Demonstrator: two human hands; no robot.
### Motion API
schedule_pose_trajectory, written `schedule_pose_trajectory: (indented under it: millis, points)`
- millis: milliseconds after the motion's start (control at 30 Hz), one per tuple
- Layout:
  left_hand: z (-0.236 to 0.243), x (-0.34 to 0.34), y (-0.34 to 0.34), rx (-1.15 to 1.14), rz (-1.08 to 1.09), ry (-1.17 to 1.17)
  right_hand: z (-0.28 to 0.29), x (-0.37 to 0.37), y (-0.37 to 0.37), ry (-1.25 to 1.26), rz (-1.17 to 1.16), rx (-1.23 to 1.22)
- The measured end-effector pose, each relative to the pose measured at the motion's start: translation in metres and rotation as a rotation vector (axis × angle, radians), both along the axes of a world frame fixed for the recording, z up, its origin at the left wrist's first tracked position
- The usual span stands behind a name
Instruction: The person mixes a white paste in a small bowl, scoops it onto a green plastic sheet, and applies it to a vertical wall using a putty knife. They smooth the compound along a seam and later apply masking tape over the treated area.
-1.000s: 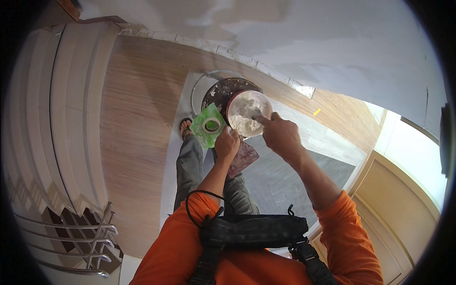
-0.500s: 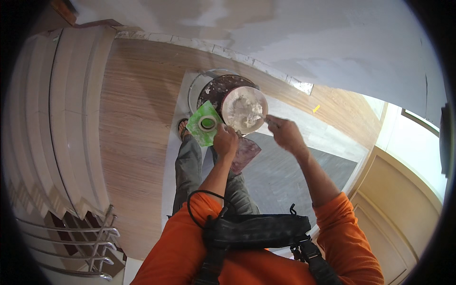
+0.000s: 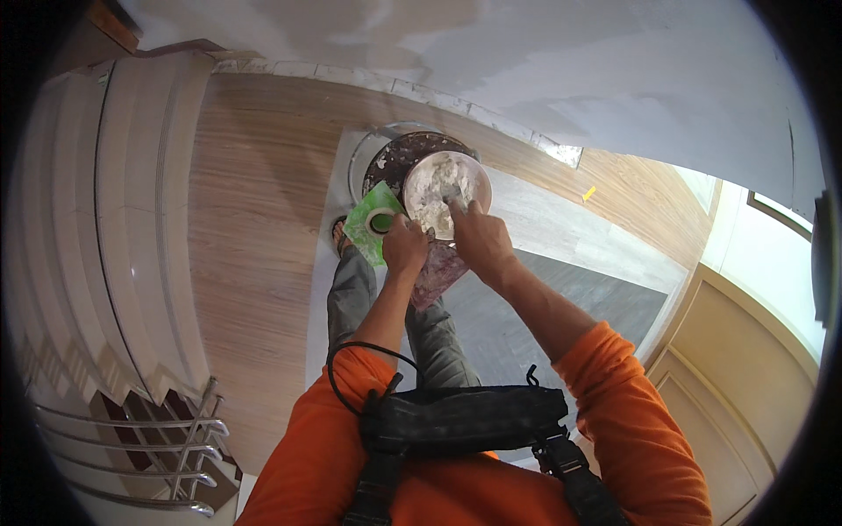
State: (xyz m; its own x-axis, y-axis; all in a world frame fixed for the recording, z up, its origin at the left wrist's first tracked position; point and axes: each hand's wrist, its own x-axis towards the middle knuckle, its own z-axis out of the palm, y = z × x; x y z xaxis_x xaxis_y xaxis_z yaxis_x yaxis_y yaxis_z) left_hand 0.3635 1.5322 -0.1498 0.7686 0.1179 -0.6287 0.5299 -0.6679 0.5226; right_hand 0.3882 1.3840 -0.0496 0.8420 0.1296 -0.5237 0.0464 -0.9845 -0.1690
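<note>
A round pale bowl [image 3: 486, 188] holds lumpy white paste [image 3: 430, 186]. My left hand [image 3: 406, 245] is closed at the bowl's near left rim, its fingertips partly hidden. My right hand [image 3: 482, 241] is closed around the handle of a putty knife [image 3: 451, 192], which dips into the paste; most of its blade is hidden. Left of the bowl, close to my left hand, is a green square board [image 3: 361, 230] smeared with white, with a pale ring [image 3: 372, 225] on it. Below the bowl, a maroon flat piece [image 3: 438, 277] shows between my forearms.
Behind the bowl stands a round dark stool top [image 3: 395, 158] spattered with white. A patchy plastered wall [image 3: 561, 70] rises ahead. Pale steps [image 3: 132, 228] and metal rails [image 3: 184, 451] are on the left. Cream panelled doors [image 3: 719, 386] stand at the right. A yellow strip [image 3: 589, 193] lies on the floor.
My right hand has moved left and inward over the bowl, and the putty knife has shifted from the paste's right side to its middle. My left hand stays at the rim.
</note>
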Motion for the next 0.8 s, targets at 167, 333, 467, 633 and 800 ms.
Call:
schedule_pose_trajectory:
  millis: [167,333,467,633,800]
  points:
    - [-0.001,-0.014,0.004,-0.048,0.196,-0.061,0.051,0.007,-0.021,0.094,-0.095,0.003]
    - [0.013,-0.016,0.01,-0.036,0.155,-0.06,0.081,0.017,-0.03,0.136,-0.141,0.012]
    - [0.021,-0.001,0.007,0.069,0.096,-0.143,0.092,0.021,-0.027,0.117,-0.132,0.022]
    - [0.031,0.034,0.012,0.044,0.008,-0.173,0.096,0.03,-0.024,0.062,-0.099,0.025]
    - [0.029,0.016,0.024,-0.043,0.062,-0.308,0.078,0.045,-0.021,0.022,-0.023,0.061]
